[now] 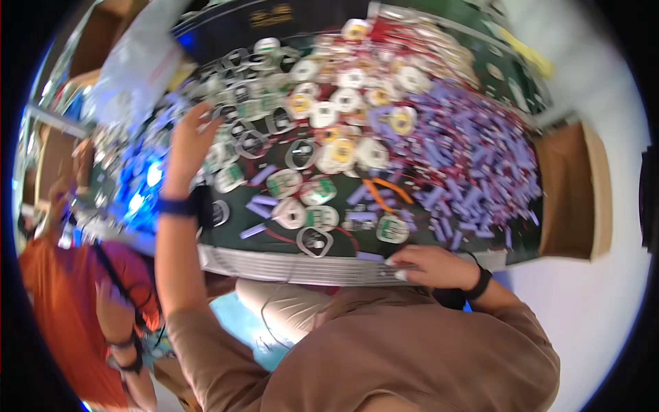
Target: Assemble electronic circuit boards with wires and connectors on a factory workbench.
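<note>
My left hand (194,141) reaches over the far left part of the dark table, beside a pile of clear and white rounded plastic casings (250,106). Its fingers look apart and slightly bent, blurred, with nothing visible in them. At the table's near edge lies my right hand (436,266), thumb and fingers apart, with white coverings on the fingertips. A purple strip-shaped piece (371,257) lies just left of those fingertips. Nearby is a white rounded casing with a green part (392,229). Between my hands sit more such casings (319,190) and a clear ring-like one (314,242).
Purple pieces with red wires (473,158) are heaped at the right, beside an open cardboard box (573,192). Orange tweezers (386,192) lie mid-table. A metal rail (295,266) edges the front. Blue-lit parts (141,182) and a person in orange (75,302) are at the left.
</note>
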Available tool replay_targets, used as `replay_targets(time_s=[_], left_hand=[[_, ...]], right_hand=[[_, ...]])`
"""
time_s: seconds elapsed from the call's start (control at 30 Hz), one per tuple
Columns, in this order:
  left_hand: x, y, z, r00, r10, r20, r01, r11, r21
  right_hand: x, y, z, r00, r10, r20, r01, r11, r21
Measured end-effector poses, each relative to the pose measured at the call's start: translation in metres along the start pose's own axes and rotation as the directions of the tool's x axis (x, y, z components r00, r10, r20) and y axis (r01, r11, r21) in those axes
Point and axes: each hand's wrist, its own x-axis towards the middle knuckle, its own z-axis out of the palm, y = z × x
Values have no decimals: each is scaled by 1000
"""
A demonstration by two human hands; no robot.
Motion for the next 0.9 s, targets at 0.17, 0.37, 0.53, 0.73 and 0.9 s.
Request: replay_targets(time_s=[0.17,0.37,0.53,0.73,0.9], left_hand=[[-62,111,-2,982,85,167,-47,975,-217],[-140,122,52,881,247,403,-219,969,-114],[-172,118,87,859,298,416,-340,940,30],[-160,116,92,951,290,108,-306,934,186],[-197,146,109,878,381,290,-333,921,-202]], right_hand=[[-27,17,-2,995,13,-99,-15,1000,-17],[-47,28,2,987,-6,-162,-9,996,-91],[-49,33,5,981,23,-191,-64,976,-208],[-29,34,11,956,15,-293,-82,973,-215],[-8,24,13,916,-197,-348,76,940,-331]])
